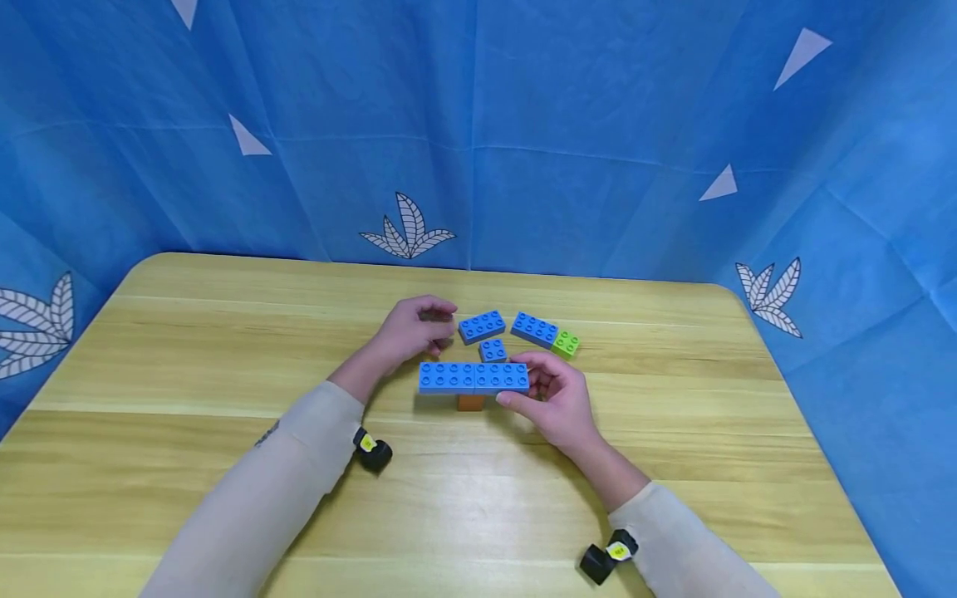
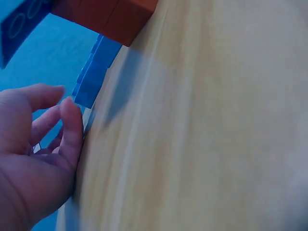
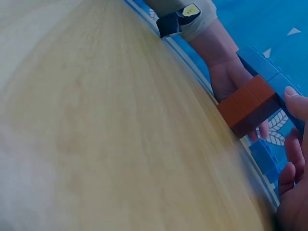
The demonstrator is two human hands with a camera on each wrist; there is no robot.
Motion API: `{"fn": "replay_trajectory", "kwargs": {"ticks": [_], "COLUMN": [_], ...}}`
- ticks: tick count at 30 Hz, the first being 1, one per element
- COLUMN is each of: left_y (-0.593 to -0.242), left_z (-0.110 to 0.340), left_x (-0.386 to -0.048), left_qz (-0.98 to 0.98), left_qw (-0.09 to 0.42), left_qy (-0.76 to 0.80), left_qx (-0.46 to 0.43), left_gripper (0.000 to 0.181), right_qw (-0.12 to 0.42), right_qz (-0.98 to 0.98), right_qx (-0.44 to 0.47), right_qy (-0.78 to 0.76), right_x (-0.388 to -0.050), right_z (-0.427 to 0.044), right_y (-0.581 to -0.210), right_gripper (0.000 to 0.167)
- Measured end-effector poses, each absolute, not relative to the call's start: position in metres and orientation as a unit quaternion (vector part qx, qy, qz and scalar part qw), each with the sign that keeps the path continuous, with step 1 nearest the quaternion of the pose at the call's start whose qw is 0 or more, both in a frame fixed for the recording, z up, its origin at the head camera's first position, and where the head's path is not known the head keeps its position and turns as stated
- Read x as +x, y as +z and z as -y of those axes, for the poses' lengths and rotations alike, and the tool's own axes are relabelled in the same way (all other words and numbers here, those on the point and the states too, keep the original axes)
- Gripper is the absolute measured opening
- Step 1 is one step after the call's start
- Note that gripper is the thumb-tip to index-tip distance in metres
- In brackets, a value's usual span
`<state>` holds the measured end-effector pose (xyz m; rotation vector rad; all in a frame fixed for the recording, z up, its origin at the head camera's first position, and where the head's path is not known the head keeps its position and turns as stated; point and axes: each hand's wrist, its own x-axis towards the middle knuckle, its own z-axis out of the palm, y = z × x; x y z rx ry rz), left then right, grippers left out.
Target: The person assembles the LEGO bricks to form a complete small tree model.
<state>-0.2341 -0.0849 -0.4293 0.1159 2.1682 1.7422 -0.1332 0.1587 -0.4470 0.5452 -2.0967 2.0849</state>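
Two long blue bricks (image 1: 474,379) lie end to end across a stack of orange bricks (image 3: 249,106), forming a T shape that stands on the table. At the right end of this blue row, my right hand (image 1: 553,399) pinches it, thumb in front and fingers behind. My left hand (image 1: 419,328) is beyond the row's left end, fingers loosely bent with nothing between them. Its fingertips are close to a loose blue brick (image 1: 482,326); in the left wrist view a small gap shows between thumb and blue brick (image 2: 91,86).
Behind the row lie a small square blue brick (image 1: 493,350), another long blue brick (image 1: 534,329) and a small green brick (image 1: 566,344) against its end. The wooden table (image 1: 478,515) ends at a blue curtain (image 1: 478,133) at the back.
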Motion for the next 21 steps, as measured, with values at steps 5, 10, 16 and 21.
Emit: {"fn": "replay_trajectory", "kwargs": {"ticks": [5,10,16,21], "left_y": [-0.430,-0.430,-0.431,-0.431], "left_z": [0.078,0.073,0.069,0.072], "left_x": [-0.238,-0.240,-0.241,-0.239], "left_qz": [-0.831,-0.867,-0.883,-0.884], "left_qw": [0.162,0.137,0.117,0.111], "left_qy": [0.526,0.470,0.444,0.442], "left_qx": [0.076,0.091,0.098,0.100], "left_gripper": [0.048,0.053,0.043,0.040], "right_qw": [0.066,0.069,0.074,0.073], "right_qz": [0.695,0.693,0.697,0.697], "right_qx": [0.173,0.175,0.173,0.175], "right_qy": [0.695,0.696,0.692,0.692], "right_x": [-0.134,-0.134,-0.134,-0.133], "right_z": [-0.159,-0.160,-0.160,-0.161], "right_y": [-0.449,-0.449,-0.450,-0.449], "right_gripper": [0.043,0.042,0.042,0.041]}}
